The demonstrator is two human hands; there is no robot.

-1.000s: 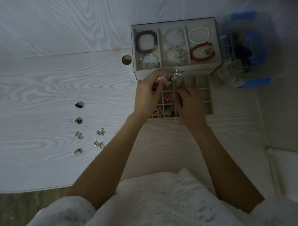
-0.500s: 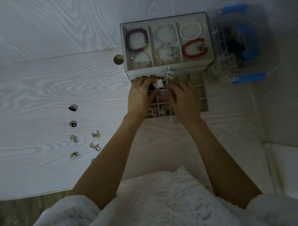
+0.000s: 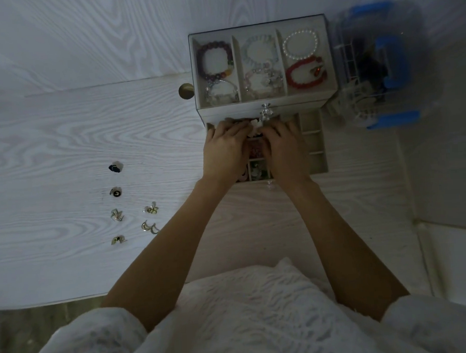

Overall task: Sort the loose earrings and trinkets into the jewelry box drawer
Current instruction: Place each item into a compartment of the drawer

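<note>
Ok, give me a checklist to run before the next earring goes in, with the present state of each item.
1. Drawer pulled out: ok.
2. Empty compartments free on its right side: ok.
3. Left hand free: cannot tell, its fingertips are at a white trinket.
4. Right hand free: cannot tell, fingers curled over the drawer.
5. Loose earrings still on the table: ok, six pieces left of the arms.
6. Bracelets in the top tray out of the way: ok.
</note>
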